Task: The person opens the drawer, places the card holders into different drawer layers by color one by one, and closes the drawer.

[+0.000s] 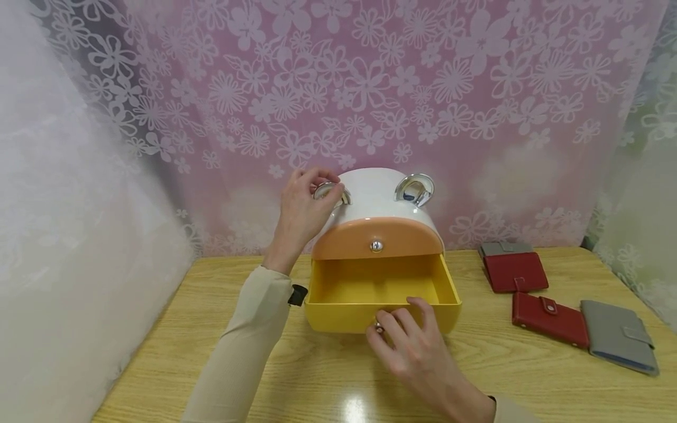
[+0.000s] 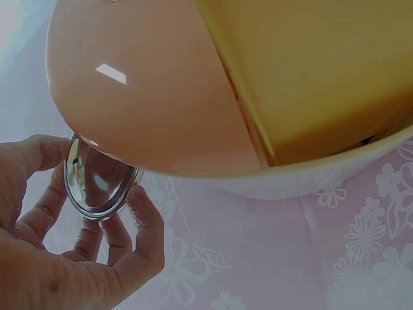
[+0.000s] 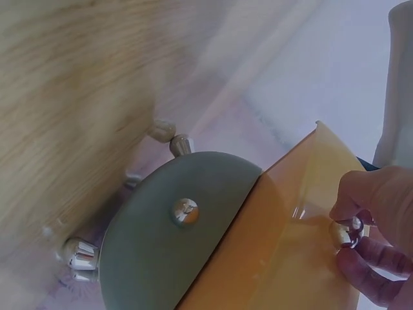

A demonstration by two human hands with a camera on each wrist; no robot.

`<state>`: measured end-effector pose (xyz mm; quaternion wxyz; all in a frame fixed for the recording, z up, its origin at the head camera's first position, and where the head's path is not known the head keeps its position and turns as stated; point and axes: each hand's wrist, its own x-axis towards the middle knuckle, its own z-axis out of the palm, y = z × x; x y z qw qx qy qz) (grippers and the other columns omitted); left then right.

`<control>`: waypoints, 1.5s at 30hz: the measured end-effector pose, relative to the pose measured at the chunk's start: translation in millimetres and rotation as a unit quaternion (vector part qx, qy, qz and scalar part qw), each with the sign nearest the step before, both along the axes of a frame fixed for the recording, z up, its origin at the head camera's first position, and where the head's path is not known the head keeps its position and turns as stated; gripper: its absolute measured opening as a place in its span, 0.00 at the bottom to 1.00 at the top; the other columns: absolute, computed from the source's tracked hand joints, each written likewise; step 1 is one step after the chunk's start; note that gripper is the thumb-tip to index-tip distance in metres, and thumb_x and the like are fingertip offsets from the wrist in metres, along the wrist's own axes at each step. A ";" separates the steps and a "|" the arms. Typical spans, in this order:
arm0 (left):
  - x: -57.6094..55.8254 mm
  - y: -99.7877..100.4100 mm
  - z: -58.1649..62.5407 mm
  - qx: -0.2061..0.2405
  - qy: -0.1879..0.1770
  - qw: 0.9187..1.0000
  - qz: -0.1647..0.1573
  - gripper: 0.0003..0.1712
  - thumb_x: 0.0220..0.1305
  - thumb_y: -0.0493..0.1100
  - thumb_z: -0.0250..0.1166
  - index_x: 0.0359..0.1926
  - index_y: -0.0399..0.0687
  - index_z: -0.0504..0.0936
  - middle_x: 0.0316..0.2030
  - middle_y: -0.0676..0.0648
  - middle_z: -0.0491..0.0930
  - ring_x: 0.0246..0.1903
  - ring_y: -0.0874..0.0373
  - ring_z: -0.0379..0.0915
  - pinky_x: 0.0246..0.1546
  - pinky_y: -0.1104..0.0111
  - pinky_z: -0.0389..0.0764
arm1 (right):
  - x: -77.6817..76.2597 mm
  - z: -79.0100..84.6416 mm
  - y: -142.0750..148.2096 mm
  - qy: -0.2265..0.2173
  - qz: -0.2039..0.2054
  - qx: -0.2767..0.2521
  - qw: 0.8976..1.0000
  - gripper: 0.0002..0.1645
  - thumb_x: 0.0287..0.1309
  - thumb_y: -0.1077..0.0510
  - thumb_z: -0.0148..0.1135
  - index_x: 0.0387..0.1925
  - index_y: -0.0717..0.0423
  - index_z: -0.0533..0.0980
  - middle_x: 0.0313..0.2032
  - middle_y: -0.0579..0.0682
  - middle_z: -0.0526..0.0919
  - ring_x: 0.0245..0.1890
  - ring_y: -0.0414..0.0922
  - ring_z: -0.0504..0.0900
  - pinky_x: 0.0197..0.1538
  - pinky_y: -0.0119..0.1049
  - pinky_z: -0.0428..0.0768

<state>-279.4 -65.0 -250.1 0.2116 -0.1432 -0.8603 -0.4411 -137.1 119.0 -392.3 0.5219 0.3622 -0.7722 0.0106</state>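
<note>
Head view shows the left hand (image 1: 305, 207) holding a silver ear (image 2: 102, 184) and the right hand (image 1: 420, 351) pinching the knob (image 3: 347, 233) of the yellow drawer (image 1: 338, 318) just past it, so pulling too hard could tip the box (image 1: 372, 191)

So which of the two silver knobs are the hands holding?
The lower knob, on the front of the open yellow drawer: the right hand grips it. The other knob sits higher, on the orange panel, with no hand on it.
</note>
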 end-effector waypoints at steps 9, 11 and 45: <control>-1.4 -1.0 2.3 -0.001 0.006 1.000 -0.001 0.11 0.68 0.51 0.65 0.45 0.53 0.84 0.49 0.45 0.76 0.49 0.50 0.71 0.49 0.58 0.75 | 6.3 2.6 2.1 -0.010 0.009 -0.006 1.000 0.24 0.77 0.66 0.42 0.29 0.54 0.80 0.33 0.52 0.82 0.31 0.49 0.78 0.49 0.58 0.75; -1.8 -0.8 2.6 -0.001 0.007 1.000 -0.002 0.11 0.68 0.51 0.65 0.45 0.53 0.84 0.49 0.45 0.76 0.49 0.50 0.71 0.49 0.58 0.75 | 7.0 3.2 3.0 -0.010 0.013 -0.008 1.000 0.24 0.77 0.66 0.42 0.29 0.54 0.80 0.34 0.51 0.82 0.31 0.49 0.78 0.49 0.58 0.75; -1.6 -1.3 -1.1 0.005 0.009 1.000 -0.005 0.10 0.68 0.51 0.66 0.44 0.53 0.85 0.49 0.45 0.77 0.50 0.50 0.72 0.50 0.56 0.77 | 8.1 17.3 40.4 0.001 0.078 -0.085 0.993 0.22 0.70 0.45 0.53 0.34 0.55 0.85 0.40 0.60 0.87 0.41 0.59 0.82 0.47 0.56 0.72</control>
